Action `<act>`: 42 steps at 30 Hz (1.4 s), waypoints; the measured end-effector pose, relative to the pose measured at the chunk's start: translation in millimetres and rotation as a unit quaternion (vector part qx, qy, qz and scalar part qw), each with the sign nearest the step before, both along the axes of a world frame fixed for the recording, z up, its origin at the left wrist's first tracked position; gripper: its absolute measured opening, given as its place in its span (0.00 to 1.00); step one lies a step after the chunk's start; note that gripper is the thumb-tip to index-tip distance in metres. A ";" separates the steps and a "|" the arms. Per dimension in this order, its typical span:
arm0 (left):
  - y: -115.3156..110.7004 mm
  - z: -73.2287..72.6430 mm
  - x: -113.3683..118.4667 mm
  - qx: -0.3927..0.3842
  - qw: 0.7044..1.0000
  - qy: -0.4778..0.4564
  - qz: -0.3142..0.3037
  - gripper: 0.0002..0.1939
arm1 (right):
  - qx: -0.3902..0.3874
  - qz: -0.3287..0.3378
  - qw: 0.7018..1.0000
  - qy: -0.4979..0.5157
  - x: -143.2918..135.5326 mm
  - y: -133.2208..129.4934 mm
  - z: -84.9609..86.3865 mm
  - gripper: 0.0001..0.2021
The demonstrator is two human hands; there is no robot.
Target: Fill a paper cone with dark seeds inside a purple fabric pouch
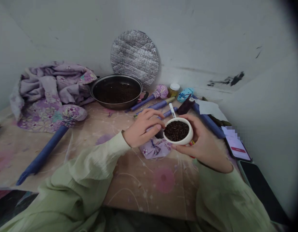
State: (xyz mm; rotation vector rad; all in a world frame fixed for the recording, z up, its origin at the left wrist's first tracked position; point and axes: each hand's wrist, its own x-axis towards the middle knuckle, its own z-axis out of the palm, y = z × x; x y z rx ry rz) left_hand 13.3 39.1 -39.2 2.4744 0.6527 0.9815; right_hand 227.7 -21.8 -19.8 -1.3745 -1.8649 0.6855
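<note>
My right hand (207,146) grips a small white bowl (189,139) from its right side, thumb below and fingers behind. The bowl is tilted slightly to the left and filled with dark brown grains (176,130). Beside its left rim, my left hand (145,129) curls its fingers around the top of a small floral cloth pouch (155,151). A greyish rounded opening shows at the pouch's top, partly hidden by the fingers; what forms it I cannot make out. The bowl's left edge touches or nearly touches this opening.
Behind the hands stand a dark pan (117,104), a round silver mat (135,54) and a lidded jar (173,90). Blue-wrapped sticks (49,149) with cloth heads, a spool of dark thread (185,105) and a white marker (172,110) lie about. Two phones (238,146) edge the right.
</note>
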 end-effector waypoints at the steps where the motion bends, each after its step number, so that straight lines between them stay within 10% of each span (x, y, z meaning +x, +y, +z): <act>1: 0.0 0.0 0.2 0.001 1.000 -0.007 -0.001 0.14 | 0.000 0.001 1.000 -0.001 -0.4 -0.3 0.2 0.34; 42: 1.7 2.3 6.3 -0.102 0.994 -0.033 0.006 0.14 | -0.012 0.010 1.000 0.022 -4.1 -1.0 -1.9 0.35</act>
